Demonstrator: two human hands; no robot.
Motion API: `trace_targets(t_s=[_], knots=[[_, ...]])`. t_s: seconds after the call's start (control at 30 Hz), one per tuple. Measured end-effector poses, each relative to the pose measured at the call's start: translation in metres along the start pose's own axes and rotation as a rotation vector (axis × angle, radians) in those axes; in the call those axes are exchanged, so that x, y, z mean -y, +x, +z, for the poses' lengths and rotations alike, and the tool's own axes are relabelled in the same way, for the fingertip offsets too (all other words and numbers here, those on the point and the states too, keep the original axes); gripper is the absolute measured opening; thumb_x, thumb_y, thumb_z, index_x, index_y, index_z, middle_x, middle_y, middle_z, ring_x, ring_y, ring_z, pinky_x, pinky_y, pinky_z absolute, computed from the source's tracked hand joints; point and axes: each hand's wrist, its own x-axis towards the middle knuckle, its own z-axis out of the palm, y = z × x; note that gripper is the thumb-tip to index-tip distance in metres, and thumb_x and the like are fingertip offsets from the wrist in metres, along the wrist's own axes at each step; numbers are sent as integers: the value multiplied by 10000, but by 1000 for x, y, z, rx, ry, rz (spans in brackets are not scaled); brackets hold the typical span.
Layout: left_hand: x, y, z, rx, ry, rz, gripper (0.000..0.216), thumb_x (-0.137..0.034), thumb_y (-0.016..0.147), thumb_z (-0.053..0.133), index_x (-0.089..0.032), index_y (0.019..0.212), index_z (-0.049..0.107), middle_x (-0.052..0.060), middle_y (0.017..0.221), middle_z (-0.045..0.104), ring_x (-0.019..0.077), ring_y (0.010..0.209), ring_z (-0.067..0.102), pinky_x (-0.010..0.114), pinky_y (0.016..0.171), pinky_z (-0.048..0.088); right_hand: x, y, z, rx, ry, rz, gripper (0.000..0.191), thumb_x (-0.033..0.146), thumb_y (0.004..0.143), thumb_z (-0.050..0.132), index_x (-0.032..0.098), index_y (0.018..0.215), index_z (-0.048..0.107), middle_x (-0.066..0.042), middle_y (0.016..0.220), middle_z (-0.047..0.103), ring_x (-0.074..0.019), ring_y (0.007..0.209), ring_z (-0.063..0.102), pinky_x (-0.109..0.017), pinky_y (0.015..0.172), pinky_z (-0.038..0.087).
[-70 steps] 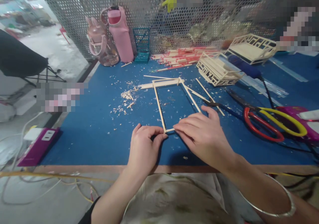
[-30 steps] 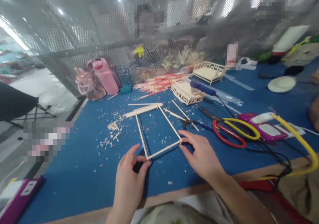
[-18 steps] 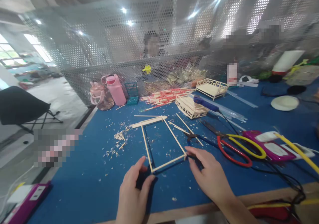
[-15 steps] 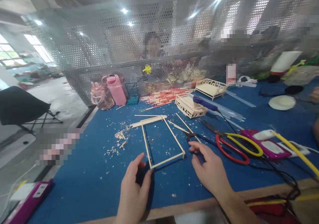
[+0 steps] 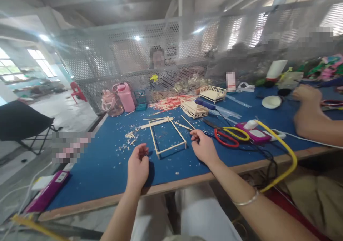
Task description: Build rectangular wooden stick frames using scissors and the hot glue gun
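A rectangular frame of thin wooden sticks (image 5: 172, 147) lies on the blue tabletop (image 5: 107, 176), with short posts at its near corners. My left hand (image 5: 138, 167) rests just left of its near corner, fingers loosely curled and thumb apart, nothing visible in it. To the right of the frame is my right hand (image 5: 205, 147), fingers partly bent and thumb apart, with no held object showing. Its index fingertip is close to the pliers, which are mostly hidden behind the hand. Loose sticks (image 5: 158, 121) lie along the frame's far side.
Scissors (image 5: 216, 129) with red and yellow handles lie to the right, near a magenta power strip (image 5: 253, 135) with cables. Behind are a glue gun (image 5: 205, 104), wooden lattice trays (image 5: 194, 107), red-tipped sticks (image 5: 168, 103) and pink bottles (image 5: 126, 97). A co-worker's arm (image 5: 311, 114) rests at right.
The view has tilted up and shifted right, showing more of my forearms and the co-worker's arm. My left hand's fingers have curled more and it sits farther from the frame.
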Motion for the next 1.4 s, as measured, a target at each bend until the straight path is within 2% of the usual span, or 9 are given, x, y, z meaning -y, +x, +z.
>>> trace_targets(t_s=[0.37,0.73,0.83,0.9,0.97,1.07,1.13,1.27,1.4], knots=[[-4,-7,8,-9,8,18,395,-38,586,453,-189,923,595,22,817,666,169,813,648,331,839,505,-7,3,-2,13,23,80,180,182,602,412,240,737,516,6,622,579,-187,613,562,-330,681,450],[-5,-14,0,-13,-47,-17,274,-146,619,524,-200,867,627,26,817,683,182,800,637,332,816,480,-9,-4,-4,16,19,37,210,233,589,391,226,749,528,-42,681,633,-206,657,604,-347,673,474],[-8,8,-10,-9,-53,-59,240,-216,615,568,-189,846,623,29,778,680,178,719,637,294,659,492,0,4,-9,17,29,-18,195,260,623,416,223,772,535,-50,719,638,-210,687,596,-350,690,464],[-12,38,-17,-5,-38,-80,230,-255,608,597,-182,825,620,17,709,659,167,641,618,260,550,457,9,23,-8,41,35,-55,150,296,662,453,223,754,546,-31,674,616,-197,631,560,-334,645,445],[-16,76,-18,-1,-10,-86,209,-269,608,619,-181,798,619,-3,642,629,148,588,589,231,504,418,18,49,-4,81,43,-90,127,324,698,484,221,720,556,-2,602,574,-173,562,507,-309,594,413],[-18,127,-4,42,17,-112,194,-274,618,636,-177,784,613,3,670,650,121,544,565,212,474,391,24,82,3,122,66,-131,140,328,751,496,212,710,563,9,602,565,-156,585,503,-283,607,396],[-14,149,12,89,20,-129,220,-307,632,651,-174,802,610,16,737,678,99,513,542,203,456,374,24,90,5,126,81,-138,159,327,792,483,202,740,566,7,626,573,-150,609,511,-270,616,393],[-1,165,37,182,13,-155,385,-423,595,721,-170,865,614,14,789,690,47,428,429,183,408,297,20,80,-3,181,74,-163,200,348,851,474,196,769,575,14,597,560,-128,557,488,-244,548,367],[6,167,44,207,17,-178,510,-490,526,760,-167,896,623,-1,749,671,26,399,362,169,383,230,22,70,-14,195,92,-227,193,345,867,487,202,791,594,-1,651,612,-132,588,536,-239,553,387]])
